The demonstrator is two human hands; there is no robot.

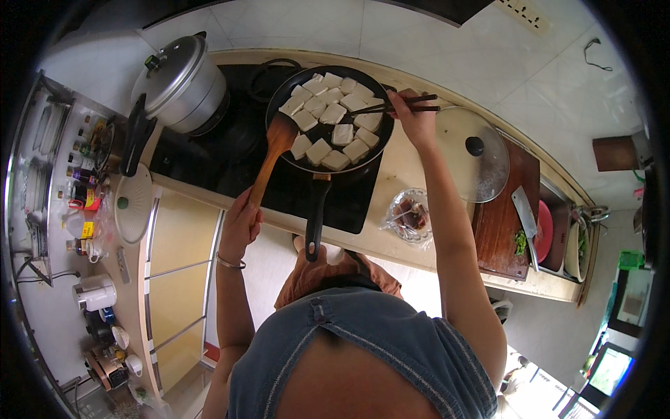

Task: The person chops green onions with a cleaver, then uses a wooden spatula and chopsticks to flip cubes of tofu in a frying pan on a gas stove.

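A black frying pan point(320, 166) sits on the dark glass cooktop point(209, 162), its handle pointing towards me. White tofu pieces point(318, 152) lie flat across much of it. My left hand point(241, 222) grips a wooden spatula point(269, 157), whose broad end is at the pan's left side, by the tofu. In my right hand point(416, 123) is a pair of dark chopsticks point(387, 108). Their tips reach in among the tofu near the pan's middle. Neither hand touches the pan handle point(314, 220).
Left of the pan stands a pressure cooker point(178, 89). A glass lid point(471, 162) lies on the counter at right, overlapping a wooden cutting board point(497, 225) with a cleaver point(525, 214) and chopped greens point(520, 242). A plastic-covered bowl point(411, 214) is near the front edge.
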